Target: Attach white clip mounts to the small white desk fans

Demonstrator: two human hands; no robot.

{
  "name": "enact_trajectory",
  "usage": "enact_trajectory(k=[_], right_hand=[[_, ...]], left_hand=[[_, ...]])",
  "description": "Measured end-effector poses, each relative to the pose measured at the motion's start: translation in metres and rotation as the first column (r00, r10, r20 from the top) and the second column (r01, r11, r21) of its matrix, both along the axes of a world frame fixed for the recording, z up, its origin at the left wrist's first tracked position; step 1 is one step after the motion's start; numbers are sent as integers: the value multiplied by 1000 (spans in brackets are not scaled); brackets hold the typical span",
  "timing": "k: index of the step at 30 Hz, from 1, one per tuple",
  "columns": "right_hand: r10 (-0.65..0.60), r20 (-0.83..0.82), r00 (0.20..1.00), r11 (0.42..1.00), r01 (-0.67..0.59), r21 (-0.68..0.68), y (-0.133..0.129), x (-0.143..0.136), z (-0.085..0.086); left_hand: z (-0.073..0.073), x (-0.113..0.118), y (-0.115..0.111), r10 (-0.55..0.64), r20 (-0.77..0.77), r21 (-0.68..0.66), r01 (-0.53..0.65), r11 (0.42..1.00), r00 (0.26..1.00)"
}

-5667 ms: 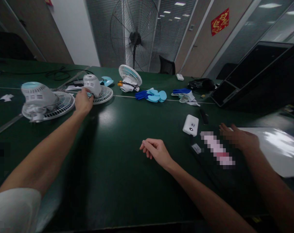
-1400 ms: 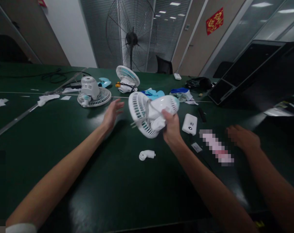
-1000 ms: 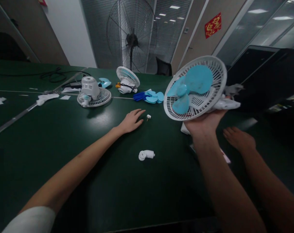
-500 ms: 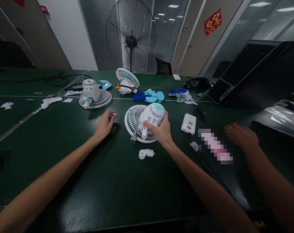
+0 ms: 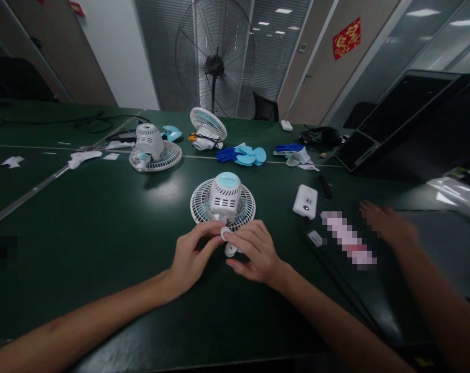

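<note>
Just in front of a small white fan (image 5: 226, 202), my left hand (image 5: 191, 254) pinches a small white round part (image 5: 226, 233). The fingertips of my right hand (image 5: 256, 254) press on the same part from the other side, its thumb lower and apart. Directly beneath the right fingers is a white elbow-shaped joint piece (image 5: 230, 250), partly covered; whether the hand touches it I cannot tell. The fan rests grille-down with its light blue motor cap upward, and neither hand holds it.
Another fan (image 5: 149, 147) lies grille-down at left, a third (image 5: 207, 129) behind. Blue fan blades (image 5: 252, 155), gloves (image 5: 295, 155) and a white power bank (image 5: 305, 202) lie around. At right are another person's hand (image 5: 388, 223) and a large black case (image 5: 398, 119).
My right hand has let go of the fan, which now stands more upright. Both hands have come together in front of it, the left moving right with the small white part.
</note>
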State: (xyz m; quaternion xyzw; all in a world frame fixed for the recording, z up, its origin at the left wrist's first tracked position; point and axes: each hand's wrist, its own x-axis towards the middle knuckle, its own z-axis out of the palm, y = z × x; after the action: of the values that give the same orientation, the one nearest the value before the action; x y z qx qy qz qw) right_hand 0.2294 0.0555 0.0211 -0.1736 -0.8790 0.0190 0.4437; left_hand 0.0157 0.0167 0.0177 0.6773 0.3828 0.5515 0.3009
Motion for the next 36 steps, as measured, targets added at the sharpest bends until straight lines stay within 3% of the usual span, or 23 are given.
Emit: enact_trajectory(k=[4, 7, 10, 12, 15, 16, 18, 22, 24, 26, 28, 31, 33, 36], right_hand=[[13, -8, 1000, 989, -14, -150, -7, -2, -5], [4, -96, 995, 979, -23, -201, -2, -3, -4], [-271, -339, 901, 927, 150, -343, 6, 4, -7], [-479, -420, 771, 828, 237, -509, 14, 11, -12], [-598, -436, 672, 708, 189, -680, 28, 17, -19], [-612, -445, 654, 686, 159, -710, 32, 18, -22], [-622, -451, 640, 658, 114, -745, 37, 18, -25], [-568, -403, 717, 652, 93, -753, 33, 15, -27], [-486, -368, 793, 694, 94, -714, 25, 11, -23], [-361, -330, 873, 770, 79, -633, 14, 6, -18], [-233, -316, 920, 842, 28, -539, 3, 0, -11], [-61, -258, 964, 892, -63, -447, -11, -9, -4], [62, -215, 975, 905, -145, -399, -17, -14, -1], [145, -210, 967, 904, -216, -369, -22, -17, 0]], left_hand=[[-10, 8, -3, -63, 45, -32, 64, 997, 997], [-15, 8, -5, -26, -18, 36, 27, 999, 999], [-16, 9, -9, 23, -176, 217, 16, 976, 984], [-14, 13, -12, -20, -407, 284, 147, 947, 913], [-14, 19, -14, -61, -706, 174, 257, 951, 706], [-14, 20, -14, -70, -747, 129, 248, 960, 661], [-15, 17, -14, -125, -748, 55, 249, 967, 652], [-10, 4, -18, -304, -489, -137, 271, 953, 818], [-5, 0, -22, -299, -277, -256, 230, 939, 913], [-1, -1, -26, -250, -37, -374, 219, 901, 967], [-2, 2, -27, -183, 248, -451, 281, 847, 951], [-10, 8, -28, -69, 599, -454, 410, 791, 798], [-16, 11, -28, 3, 684, -474, 441, 762, 730], [-17, 13, -27, 82, 682, -542, 428, 723, 726]])
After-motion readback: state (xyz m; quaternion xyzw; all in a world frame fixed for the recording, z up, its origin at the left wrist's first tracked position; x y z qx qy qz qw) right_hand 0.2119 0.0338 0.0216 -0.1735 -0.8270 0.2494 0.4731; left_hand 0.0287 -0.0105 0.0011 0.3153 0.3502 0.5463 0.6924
